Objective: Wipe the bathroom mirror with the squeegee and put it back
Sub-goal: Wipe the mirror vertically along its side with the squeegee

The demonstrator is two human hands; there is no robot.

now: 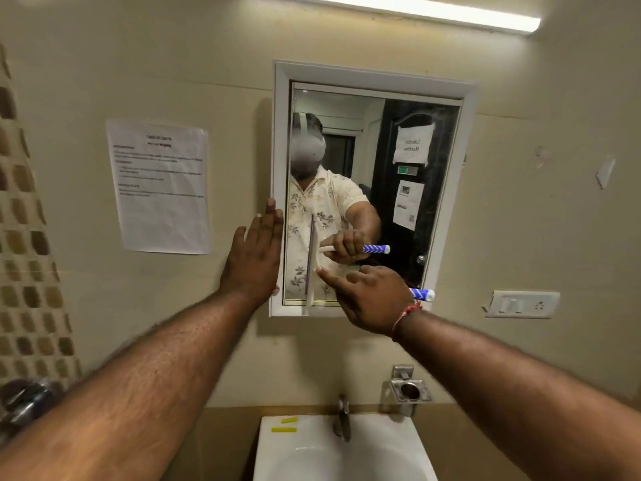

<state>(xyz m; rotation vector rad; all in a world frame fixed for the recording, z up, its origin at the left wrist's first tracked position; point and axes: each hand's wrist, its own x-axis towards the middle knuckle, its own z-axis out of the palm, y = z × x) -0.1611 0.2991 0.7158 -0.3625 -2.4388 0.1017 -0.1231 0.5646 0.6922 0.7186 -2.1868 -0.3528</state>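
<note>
Gripping the squeegee point(421, 294) in your right hand point(373, 300), you have the fingers closed round its handle, forefinger stretched out along it toward the glass. Only the blue-and-white striped end of the handle pokes out to the right of your wrist, where a red thread bracelet point(406, 315) sits. The blade point(309, 272) stands upright against the lower left part of the mirror point(374, 189), its foot reaching down over the bottom of the white frame point(280, 133).

Your left hand point(255, 255) is flat and open, fingers together and pointing up, palm pressed on the left edge of the frame, holding nothing.

Look in the glass: your reflection shows the same hand wrapped round the striped handle, with a dark door and taped papers behind you.

Left of the mirror, a printed notice point(161, 187) hangs on the beige wall; the text is too blurred to read. Far left runs a strip of brown mosaic tile point(20, 237). To the right of the mirror there's a white switch plate point(522, 303). Below, near you, the white sink point(277, 456) sits with its tap point(342, 418) at the back, two yellow marks point(284, 425) on its rim, and a metal holder point(409, 390) on the wall just right of the tap. A tube light point(433, 10) glows above.
</note>
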